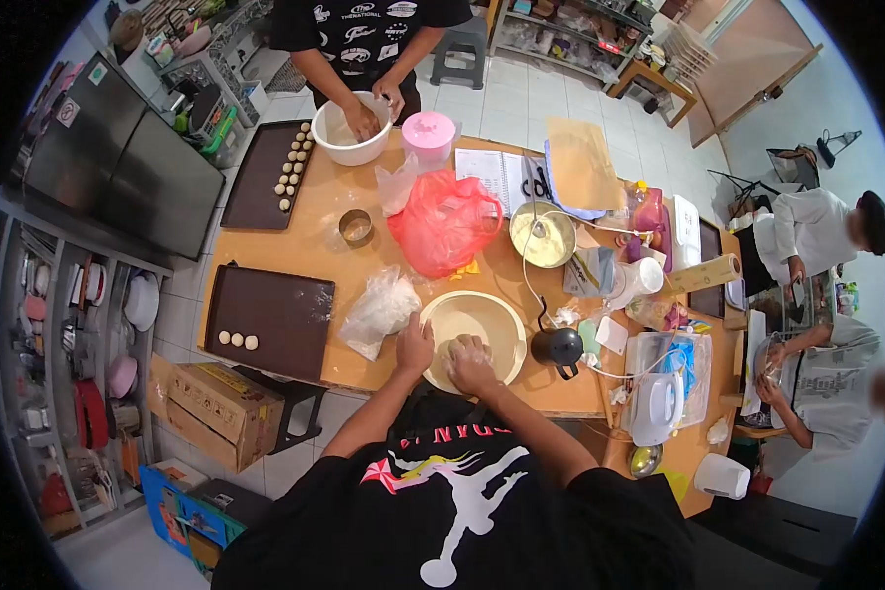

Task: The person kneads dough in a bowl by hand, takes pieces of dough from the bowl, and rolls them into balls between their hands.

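Note:
A cream-coloured bowl (pixel 506 320) stands at the table's near edge, right in front of me. My left hand (pixel 415 346) is closed on the bowl's left rim. Inside the bowl, my right hand (pixel 470 365) is curled down against its lower part, fingers coated with pale dough. The dough itself is mostly hidden under that hand. Just left of the bowl lies a clear plastic bag (pixel 379 313) with something white in it. A red plastic bag (pixel 447 224) sits beyond the bowl, and a black pitcher (pixel 558 347) stands close to its right side.
Two dark trays (pixel 275 320) on the left carry small dough balls (pixel 237 340). Across the table a person works in a white bowl (pixel 352 149). A metal ring (pixel 356 228), a mixing bowl (pixel 543 236) and a notebook (pixel 492 175) lie around. Two people are at the right.

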The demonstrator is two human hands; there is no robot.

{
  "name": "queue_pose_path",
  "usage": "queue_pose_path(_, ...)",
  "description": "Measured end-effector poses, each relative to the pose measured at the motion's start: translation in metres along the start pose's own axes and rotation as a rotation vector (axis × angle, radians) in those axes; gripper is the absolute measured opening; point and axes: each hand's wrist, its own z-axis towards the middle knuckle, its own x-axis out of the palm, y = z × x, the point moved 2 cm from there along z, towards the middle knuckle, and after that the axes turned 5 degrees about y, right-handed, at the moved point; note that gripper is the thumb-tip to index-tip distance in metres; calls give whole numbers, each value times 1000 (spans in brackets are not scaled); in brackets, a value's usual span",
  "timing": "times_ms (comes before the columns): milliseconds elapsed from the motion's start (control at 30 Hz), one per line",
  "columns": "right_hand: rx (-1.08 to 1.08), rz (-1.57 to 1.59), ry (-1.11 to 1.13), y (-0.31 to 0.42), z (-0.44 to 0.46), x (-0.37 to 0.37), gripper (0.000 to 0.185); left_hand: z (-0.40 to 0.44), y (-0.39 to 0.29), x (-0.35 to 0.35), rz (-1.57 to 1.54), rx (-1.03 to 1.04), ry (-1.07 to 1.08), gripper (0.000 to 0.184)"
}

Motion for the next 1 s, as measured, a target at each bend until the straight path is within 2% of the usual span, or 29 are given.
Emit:
queue_pose_path(67,-23,58,-55,2,-6,3,29,1,0,2,-2,3,-2,23)
queue_pose_path(100,-25,40,-37,4,-6,-1,34,0,0,4,4,8,-3,23)
queue_pose_path(200,122,-7,107,0,2,6,30,2,-1,2,20,15,-11,22)
queue_pose_path(500,109,-108,-72,-6,25,20,27,0,-4,-3,20,74,-12,21)
queue_pose_path(1000,261,-139,-85,-11,50,24,26,2,-3,-4,21,68,27,19)
